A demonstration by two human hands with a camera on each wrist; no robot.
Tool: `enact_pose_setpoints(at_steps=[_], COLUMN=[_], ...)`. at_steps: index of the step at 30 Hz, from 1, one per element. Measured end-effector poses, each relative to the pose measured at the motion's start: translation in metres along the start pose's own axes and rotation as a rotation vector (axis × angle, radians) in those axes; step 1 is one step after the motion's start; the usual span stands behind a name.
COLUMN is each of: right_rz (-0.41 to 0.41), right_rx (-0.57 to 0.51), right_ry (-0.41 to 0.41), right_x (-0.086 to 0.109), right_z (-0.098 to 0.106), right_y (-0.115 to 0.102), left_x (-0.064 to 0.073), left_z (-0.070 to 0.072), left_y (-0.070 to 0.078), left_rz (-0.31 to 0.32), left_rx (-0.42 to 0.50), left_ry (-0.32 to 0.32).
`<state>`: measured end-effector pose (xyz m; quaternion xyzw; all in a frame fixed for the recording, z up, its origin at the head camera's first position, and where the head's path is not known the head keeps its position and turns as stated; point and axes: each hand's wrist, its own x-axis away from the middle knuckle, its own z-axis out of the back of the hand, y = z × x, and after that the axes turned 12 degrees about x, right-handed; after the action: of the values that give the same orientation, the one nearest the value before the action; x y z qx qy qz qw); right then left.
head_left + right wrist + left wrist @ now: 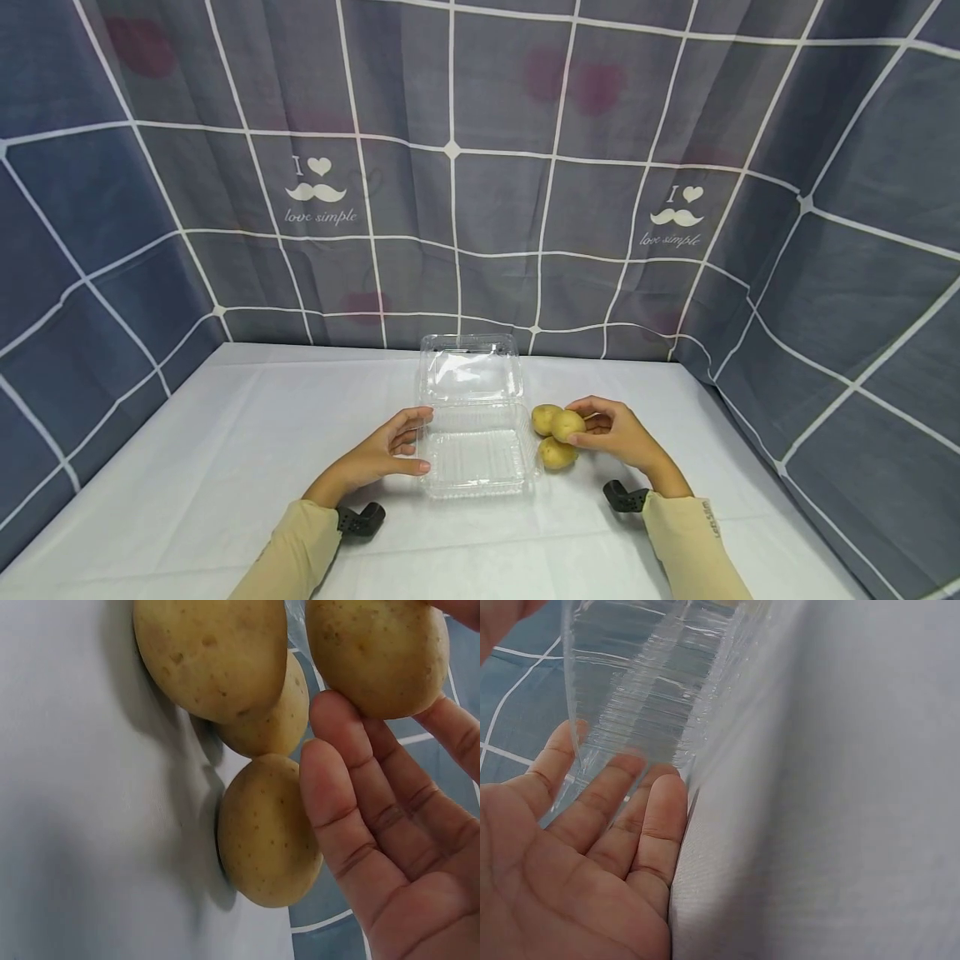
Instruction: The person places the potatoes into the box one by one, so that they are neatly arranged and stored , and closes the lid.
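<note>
A clear plastic clamshell box (pixel 480 454) lies on the table with its lid (pixel 471 371) raised at the back. Against the box's left side rests my left hand (pixel 393 446), its fingers extended and touching the wall (pixel 652 697). To the right of the box is a group of potatoes. My right hand (pixel 617 433) pinches one potato (pixel 379 656) between thumb and fingertips, above the others. A front potato (pixel 557 455), a back-left potato (pixel 544 418) and another potato (pixel 270 832) beside the right fingers lie on the table; the hand hides that last one in the head view.
A white cloth covers the table (pixel 187 467). Grey-blue checked curtains (pixel 495 200) stand along the back and both sides. A black wrist mount (pixel 362 521) is on the left wrist, and another black mount (pixel 625 497) is on the right.
</note>
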<state>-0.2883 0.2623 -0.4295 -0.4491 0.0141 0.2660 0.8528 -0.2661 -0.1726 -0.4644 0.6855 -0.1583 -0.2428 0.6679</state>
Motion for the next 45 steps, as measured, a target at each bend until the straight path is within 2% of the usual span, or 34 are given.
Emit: enact_pose_setpoints(at_steps=[18,31,45], right_rz=[0.006,0.054,0.095], right_rx=[0.029,0.011,0.049], right_ry=[-0.004,0.010,0.025], right_x=[-0.007,-0.011,-0.013], right_z=[-0.013,-0.024,-0.033], right_y=[-0.013,-0.015,-0.021], left_x=[-0.001,0.000,0.001], left_z=[0.001,0.001,0.001], left_y=[-0.002,-0.003,-0.003], left_rz=[-0.011,-0.011,-0.013], left_rx=[-0.015,-0.027,-0.026], left_ry=[0.002,-0.002,-0.013])
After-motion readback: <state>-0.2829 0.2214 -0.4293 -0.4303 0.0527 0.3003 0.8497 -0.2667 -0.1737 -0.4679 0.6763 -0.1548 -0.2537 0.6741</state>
